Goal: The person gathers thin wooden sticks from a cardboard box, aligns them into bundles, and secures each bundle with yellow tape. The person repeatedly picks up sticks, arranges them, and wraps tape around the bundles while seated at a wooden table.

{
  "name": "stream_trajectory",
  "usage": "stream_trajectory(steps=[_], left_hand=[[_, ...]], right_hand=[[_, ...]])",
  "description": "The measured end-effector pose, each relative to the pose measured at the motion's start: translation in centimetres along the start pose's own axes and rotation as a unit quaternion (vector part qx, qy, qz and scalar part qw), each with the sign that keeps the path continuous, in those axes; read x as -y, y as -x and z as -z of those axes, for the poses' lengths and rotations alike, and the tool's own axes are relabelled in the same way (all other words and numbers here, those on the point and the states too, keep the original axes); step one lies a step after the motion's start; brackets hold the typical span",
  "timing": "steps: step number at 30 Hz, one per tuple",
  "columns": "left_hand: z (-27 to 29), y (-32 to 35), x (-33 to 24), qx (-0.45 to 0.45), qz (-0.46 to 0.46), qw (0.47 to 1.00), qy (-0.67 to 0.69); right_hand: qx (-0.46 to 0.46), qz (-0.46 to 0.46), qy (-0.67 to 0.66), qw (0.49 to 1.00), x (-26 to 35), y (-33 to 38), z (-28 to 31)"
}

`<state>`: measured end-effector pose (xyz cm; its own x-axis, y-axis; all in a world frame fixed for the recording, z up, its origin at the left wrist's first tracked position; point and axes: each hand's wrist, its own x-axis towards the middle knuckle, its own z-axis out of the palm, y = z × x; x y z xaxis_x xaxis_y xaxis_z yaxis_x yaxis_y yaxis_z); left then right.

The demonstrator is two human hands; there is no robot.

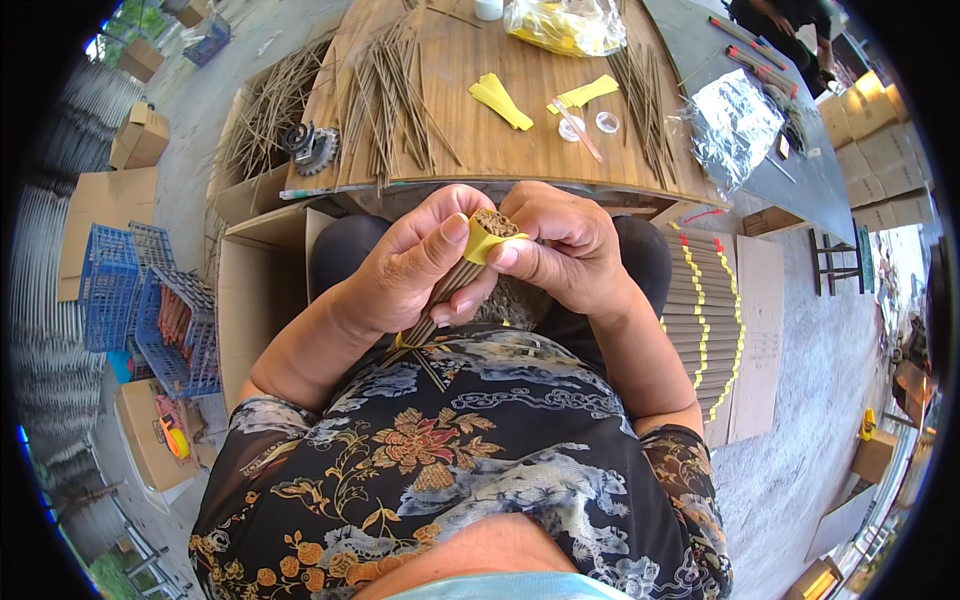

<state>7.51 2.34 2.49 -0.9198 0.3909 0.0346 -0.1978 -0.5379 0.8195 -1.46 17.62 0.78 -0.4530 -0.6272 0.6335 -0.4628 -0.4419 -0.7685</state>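
Note:
A bundle of thin brown incense sticks (497, 222) is held above my lap, its end tilted up and away from me. My left hand (405, 268) is closed round the bundle just below that end. A yellow paper strip (482, 246) curls around the bundle's end. My right hand (575, 245) pinches the strip between thumb and fingers at the right side of the bundle. Lower down, near my shirt, another thin yellow band (402, 341) circles the sticks.
On the wooden table (455, 150) lie loose sticks (388, 100), yellow strips (500, 101), a small clear dish (571, 128) and a plastic bag (568, 25). Banded bundles (690, 315) rest on cardboard at right. An open carton (262, 290) and blue crates (110, 285) stand at left.

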Motion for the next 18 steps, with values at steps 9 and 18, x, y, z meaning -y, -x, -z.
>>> stream_trajectory(steps=[9,18], left_hand=[[-0.3,-0.4,0.3,0.033,-0.020,0.999,-0.017],[-0.2,-0.6,-0.6,-0.010,-0.123,0.950,-0.286]], right_hand=[[-0.032,-0.073,-0.062,0.995,-0.4,0.3,0.7],[0.005,0.115,0.127,0.985,1.8,-1.0,0.9]])
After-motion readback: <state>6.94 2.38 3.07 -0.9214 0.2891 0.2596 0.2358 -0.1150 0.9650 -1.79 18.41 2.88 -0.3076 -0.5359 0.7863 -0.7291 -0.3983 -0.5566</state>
